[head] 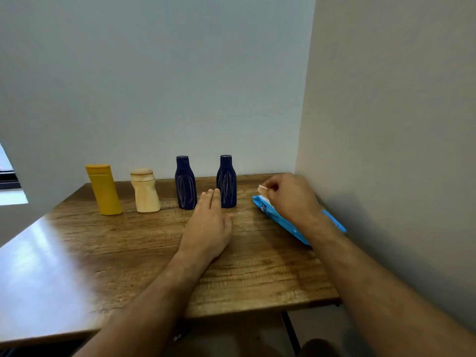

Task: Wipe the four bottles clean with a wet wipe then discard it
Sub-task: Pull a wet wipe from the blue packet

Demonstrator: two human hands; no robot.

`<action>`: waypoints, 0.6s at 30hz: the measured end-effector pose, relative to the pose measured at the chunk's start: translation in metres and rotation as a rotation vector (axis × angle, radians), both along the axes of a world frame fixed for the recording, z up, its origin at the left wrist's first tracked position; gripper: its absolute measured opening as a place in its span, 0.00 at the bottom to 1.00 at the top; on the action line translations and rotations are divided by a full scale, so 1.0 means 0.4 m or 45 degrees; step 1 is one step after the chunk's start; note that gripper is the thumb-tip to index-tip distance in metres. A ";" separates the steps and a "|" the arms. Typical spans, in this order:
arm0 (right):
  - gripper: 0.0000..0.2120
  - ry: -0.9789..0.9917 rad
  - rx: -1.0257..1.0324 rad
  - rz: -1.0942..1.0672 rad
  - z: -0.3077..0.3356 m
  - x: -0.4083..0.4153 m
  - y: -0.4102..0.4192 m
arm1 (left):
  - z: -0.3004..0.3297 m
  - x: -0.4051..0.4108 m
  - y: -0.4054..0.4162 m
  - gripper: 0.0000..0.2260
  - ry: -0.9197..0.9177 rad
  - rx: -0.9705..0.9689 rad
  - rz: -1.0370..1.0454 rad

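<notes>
Four bottles stand in a row at the back of the wooden table (257, 269): a yellow bottle (104, 190), a cream bottle (144, 191), and two dark blue bottles (185, 184) (226, 182). My left hand (210, 222) lies flat on the table with straight fingers, just in front of the gap between the blue bottles. A blue wet wipe pack (280, 220) lies by the right wall. My right hand (291, 197) is over the pack's far end and pinches a small pale flap or wipe tip (262, 189) at its opening.
Walls close in the table at the back and on the right. A window (7, 176) shows at the far left. The table's left part reflects glare. A black table leg (291, 331) runs down under the front edge.
</notes>
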State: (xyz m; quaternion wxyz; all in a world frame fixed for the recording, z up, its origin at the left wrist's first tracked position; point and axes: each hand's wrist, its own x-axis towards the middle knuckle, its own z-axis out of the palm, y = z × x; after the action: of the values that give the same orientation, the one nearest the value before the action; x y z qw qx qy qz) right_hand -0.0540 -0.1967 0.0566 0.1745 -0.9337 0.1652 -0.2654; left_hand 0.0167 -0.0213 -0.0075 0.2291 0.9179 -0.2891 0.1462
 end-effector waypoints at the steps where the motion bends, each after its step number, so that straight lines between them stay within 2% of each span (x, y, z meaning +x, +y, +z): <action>1: 0.12 -0.106 0.054 -0.019 -0.001 0.025 0.008 | 0.003 0.019 -0.012 0.33 0.040 -0.047 0.019; 3: 0.12 -0.278 0.139 -0.065 -0.003 0.078 0.021 | 0.009 0.059 -0.037 0.35 0.111 -0.159 0.062; 6: 0.12 -0.397 0.228 -0.134 -0.009 0.154 0.030 | 0.002 0.103 -0.072 0.38 0.193 -0.363 0.113; 11: 0.12 -0.359 0.357 -0.166 -0.045 0.259 0.022 | -0.021 0.153 -0.112 0.45 0.334 -0.602 0.105; 18: 0.12 -0.328 0.393 -0.079 -0.098 0.281 0.011 | -0.024 0.234 -0.126 0.47 0.516 -0.857 -0.054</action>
State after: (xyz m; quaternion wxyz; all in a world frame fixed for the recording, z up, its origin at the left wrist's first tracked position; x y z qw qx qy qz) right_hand 0.0585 -0.1923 0.0176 0.3270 -0.8486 0.2089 -0.3595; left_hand 0.1104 -0.0719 -0.0171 0.5727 0.7955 -0.1929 0.0440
